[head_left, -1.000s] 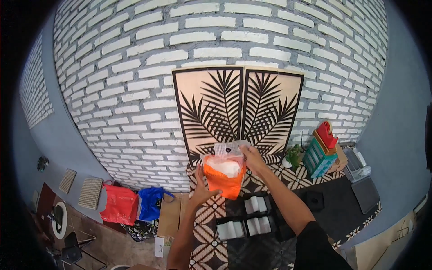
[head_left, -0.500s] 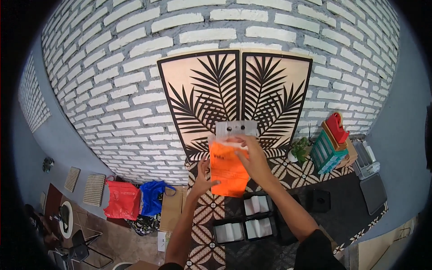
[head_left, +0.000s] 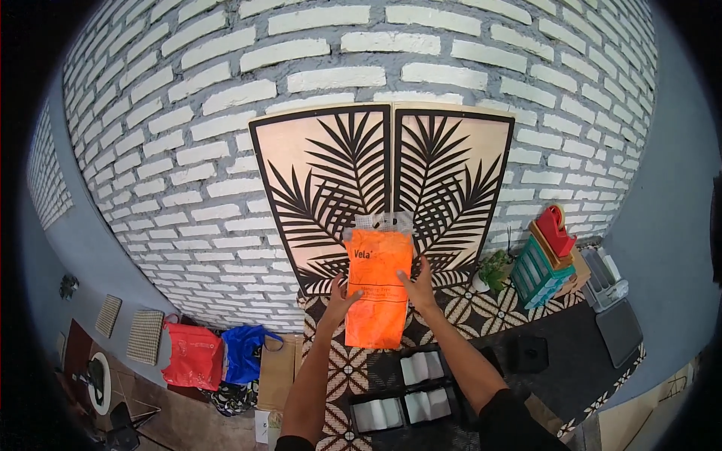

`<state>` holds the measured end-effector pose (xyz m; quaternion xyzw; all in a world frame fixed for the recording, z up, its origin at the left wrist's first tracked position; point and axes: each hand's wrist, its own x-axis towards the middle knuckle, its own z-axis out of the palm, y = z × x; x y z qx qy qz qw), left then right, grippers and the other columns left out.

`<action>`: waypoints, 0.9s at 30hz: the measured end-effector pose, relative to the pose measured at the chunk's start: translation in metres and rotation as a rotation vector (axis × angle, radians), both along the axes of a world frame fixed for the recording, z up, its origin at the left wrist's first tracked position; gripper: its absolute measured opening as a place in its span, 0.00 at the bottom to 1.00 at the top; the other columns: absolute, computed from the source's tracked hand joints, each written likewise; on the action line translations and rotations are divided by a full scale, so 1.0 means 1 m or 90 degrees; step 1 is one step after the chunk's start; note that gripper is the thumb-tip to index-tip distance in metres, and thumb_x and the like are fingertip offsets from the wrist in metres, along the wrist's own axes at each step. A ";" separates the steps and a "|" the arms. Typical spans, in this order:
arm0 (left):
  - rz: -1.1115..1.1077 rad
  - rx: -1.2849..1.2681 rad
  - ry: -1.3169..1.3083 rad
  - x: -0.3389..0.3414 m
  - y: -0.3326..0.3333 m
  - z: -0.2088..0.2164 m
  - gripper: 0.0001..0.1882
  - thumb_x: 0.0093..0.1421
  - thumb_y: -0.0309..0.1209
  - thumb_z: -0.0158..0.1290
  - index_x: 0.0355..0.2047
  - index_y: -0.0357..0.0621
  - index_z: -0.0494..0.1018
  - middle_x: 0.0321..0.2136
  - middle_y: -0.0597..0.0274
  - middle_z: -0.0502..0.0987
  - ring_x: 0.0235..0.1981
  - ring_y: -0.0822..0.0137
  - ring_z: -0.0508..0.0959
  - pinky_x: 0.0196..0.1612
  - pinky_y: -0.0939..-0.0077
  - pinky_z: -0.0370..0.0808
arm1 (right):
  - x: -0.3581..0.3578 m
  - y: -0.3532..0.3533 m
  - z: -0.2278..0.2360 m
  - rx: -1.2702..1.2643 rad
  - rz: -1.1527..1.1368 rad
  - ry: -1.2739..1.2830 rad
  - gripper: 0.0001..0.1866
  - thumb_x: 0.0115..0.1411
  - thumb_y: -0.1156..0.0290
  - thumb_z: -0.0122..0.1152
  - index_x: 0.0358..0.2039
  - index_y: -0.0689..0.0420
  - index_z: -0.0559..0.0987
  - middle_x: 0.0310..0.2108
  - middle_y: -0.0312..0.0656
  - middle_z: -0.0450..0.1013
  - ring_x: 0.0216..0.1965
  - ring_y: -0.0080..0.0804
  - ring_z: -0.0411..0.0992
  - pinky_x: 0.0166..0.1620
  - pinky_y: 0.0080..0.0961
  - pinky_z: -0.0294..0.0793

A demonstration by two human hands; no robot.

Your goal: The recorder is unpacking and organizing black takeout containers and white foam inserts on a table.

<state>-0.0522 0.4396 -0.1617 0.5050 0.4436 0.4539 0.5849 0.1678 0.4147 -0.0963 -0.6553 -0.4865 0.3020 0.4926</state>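
Note:
An orange plastic packet [head_left: 377, 301] with dark print stands upright between my hands, above the near part of the table. My left hand [head_left: 342, 304] grips its left edge, thumb laid on the front. On the right edge my right hand [head_left: 418, 287] does the same, its thumb also on the front. The fingers behind the packet are partly hidden. A translucent strip [head_left: 404, 219] shows just above the packet's top; I cannot tell whether it is part of it. Below lie black trays [head_left: 400, 389] holding pale folded pieces [head_left: 423, 367].
A palm-leaf panel [head_left: 323, 161] leans on the white brick wall [head_left: 188, 165]. Right of it stand a potted plant [head_left: 492, 272], a teal drawer box [head_left: 543, 272] with a red item [head_left: 555, 229] on top, and a black square object [head_left: 529, 353]. Red [head_left: 192, 357] and blue [head_left: 247, 353] bags sit left.
My right hand has moved from the packet's top down to its right edge. The packet now faces me more squarely, and the view has tilted upward slightly.

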 end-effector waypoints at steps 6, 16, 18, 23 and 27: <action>0.006 0.091 -0.004 0.007 -0.009 0.009 0.42 0.57 0.32 0.63 0.65 0.42 0.51 0.56 0.50 0.68 0.57 0.58 0.70 0.57 0.61 0.72 | 0.006 -0.013 -0.036 0.031 0.212 0.072 0.42 0.60 0.66 0.65 0.67 0.61 0.50 0.61 0.51 0.61 0.62 0.37 0.61 0.62 0.33 0.62; -0.002 0.194 0.042 0.014 -0.060 0.017 0.51 0.47 0.20 0.67 0.65 0.36 0.44 0.58 0.49 0.63 0.60 0.60 0.67 0.60 0.67 0.70 | 0.018 -0.061 -0.021 0.101 0.288 0.135 0.33 0.62 0.80 0.57 0.66 0.60 0.57 0.58 0.44 0.65 0.56 0.29 0.66 0.56 0.26 0.68; -0.002 0.180 -0.097 0.014 -0.068 0.019 0.55 0.48 0.21 0.67 0.66 0.34 0.40 0.60 0.47 0.60 0.62 0.60 0.64 0.61 0.67 0.69 | 0.011 -0.076 -0.003 0.086 0.255 0.158 0.28 0.63 0.78 0.55 0.63 0.61 0.61 0.54 0.48 0.68 0.56 0.36 0.67 0.57 0.30 0.67; -0.013 0.267 0.067 0.018 -0.074 0.051 0.60 0.44 0.23 0.70 0.69 0.50 0.40 0.64 0.50 0.56 0.62 0.57 0.63 0.61 0.64 0.68 | 0.019 -0.091 0.045 0.378 0.147 -0.173 0.23 0.59 0.81 0.52 0.57 0.62 0.69 0.50 0.51 0.71 0.59 0.50 0.62 0.63 0.39 0.58; -0.031 0.218 0.015 0.014 -0.073 0.041 0.60 0.44 0.23 0.70 0.69 0.48 0.40 0.64 0.51 0.55 0.62 0.58 0.63 0.62 0.63 0.68 | 0.009 -0.095 0.082 0.403 0.315 -0.335 0.16 0.53 0.84 0.53 0.43 0.63 0.78 0.43 0.47 0.74 0.48 0.49 0.71 0.51 0.37 0.70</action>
